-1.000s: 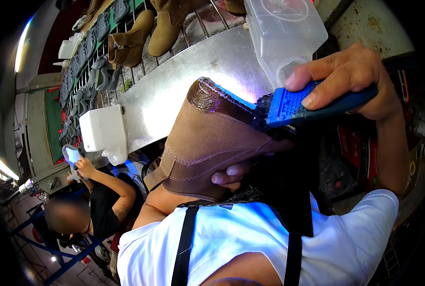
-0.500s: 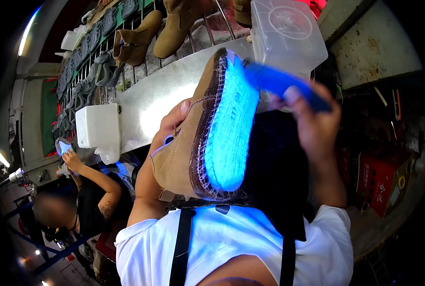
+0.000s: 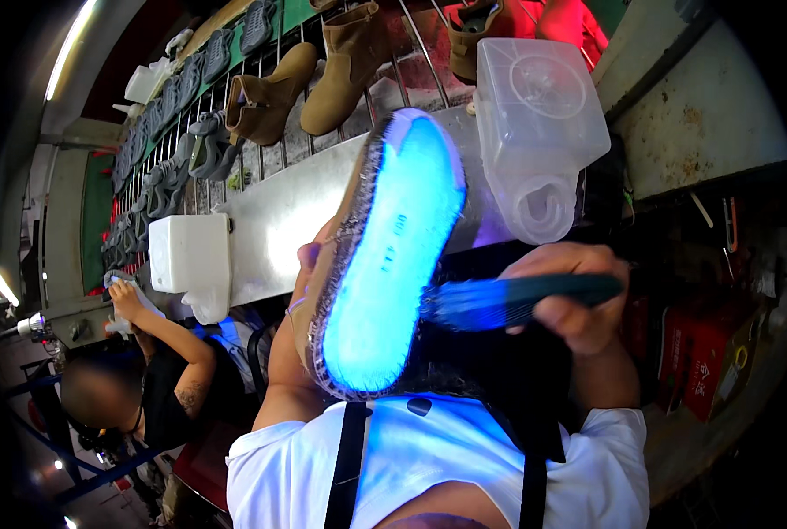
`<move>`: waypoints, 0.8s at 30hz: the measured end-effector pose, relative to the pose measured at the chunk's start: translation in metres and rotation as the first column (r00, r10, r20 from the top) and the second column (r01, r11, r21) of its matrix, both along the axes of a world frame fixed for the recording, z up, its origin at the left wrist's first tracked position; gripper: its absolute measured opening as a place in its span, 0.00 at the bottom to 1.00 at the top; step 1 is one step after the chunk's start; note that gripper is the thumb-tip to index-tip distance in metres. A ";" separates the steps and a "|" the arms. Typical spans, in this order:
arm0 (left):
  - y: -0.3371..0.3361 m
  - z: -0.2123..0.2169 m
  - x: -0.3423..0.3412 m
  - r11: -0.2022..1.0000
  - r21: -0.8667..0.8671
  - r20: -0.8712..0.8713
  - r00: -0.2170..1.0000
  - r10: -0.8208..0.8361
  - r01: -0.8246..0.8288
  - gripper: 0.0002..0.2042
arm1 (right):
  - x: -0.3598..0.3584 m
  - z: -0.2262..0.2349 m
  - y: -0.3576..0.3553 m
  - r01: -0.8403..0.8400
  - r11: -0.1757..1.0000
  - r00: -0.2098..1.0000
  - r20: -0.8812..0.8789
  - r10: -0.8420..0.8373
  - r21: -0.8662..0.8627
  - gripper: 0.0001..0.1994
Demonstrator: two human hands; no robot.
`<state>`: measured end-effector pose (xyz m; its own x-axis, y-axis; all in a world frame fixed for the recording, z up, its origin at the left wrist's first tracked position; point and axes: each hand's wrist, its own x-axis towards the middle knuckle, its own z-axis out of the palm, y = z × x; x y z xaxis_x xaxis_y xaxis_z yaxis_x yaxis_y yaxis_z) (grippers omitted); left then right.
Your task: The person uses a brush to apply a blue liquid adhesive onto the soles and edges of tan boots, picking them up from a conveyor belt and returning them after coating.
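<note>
My left hand [image 3: 309, 254] holds a tan ankle boot [image 3: 330, 264], its sole turned up toward me. The sole [image 3: 384, 282] glows bright blue under the light, with dark stitching around its edge. Most of that hand is hidden behind the boot; a little of it shows at the boot's left side. On the other side, my right hand [image 3: 585, 333] is closed around the handle of a flat brush [image 3: 490, 302]. The bristle tip is at the sole's right edge, near the lower half; whether it touches I cannot tell.
A metal ledge [image 3: 270, 198] lies beyond the boot. On it stand a white container [image 3: 190, 253] and a translucent one [image 3: 543, 115]. Behind runs a rod rack with tan boots [image 3: 345, 70] and grey soles [image 3: 208, 145]. A co-worker [image 3: 177, 366] works at left; a red box [image 3: 697, 353] is at right.
My right hand has brought the brush down from the sole's upper end to its lower right edge. The boot has tilted, its sole facing me more fully and its lower end shifting left.
</note>
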<state>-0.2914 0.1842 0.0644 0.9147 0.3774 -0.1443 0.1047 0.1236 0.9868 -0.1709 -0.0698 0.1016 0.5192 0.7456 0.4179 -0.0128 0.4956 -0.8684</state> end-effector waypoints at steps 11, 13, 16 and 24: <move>0.107 0.034 0.022 0.747 0.657 0.177 0.984 -0.020 -0.103 0.23 | 0.102 0.036 0.019 0.535 0.838 0.781 -0.441 -0.442 0.108 0.14; 0.120 0.046 0.032 0.556 0.828 0.169 0.978 -0.120 -0.075 0.23 | 0.126 0.039 0.037 0.550 0.832 0.776 -0.419 -0.472 0.080 0.15; 0.127 0.060 0.061 0.194 0.981 0.086 0.934 -0.347 -0.018 0.23 | 0.144 0.041 0.063 0.606 0.796 0.733 -0.385 -0.561 -0.007 0.17; 0.126 0.087 0.187 -0.538 0.834 -0.391 0.558 -0.732 -0.122 0.18 | 0.148 0.028 0.071 0.660 0.737 0.641 -0.404 -0.653 -0.146 0.19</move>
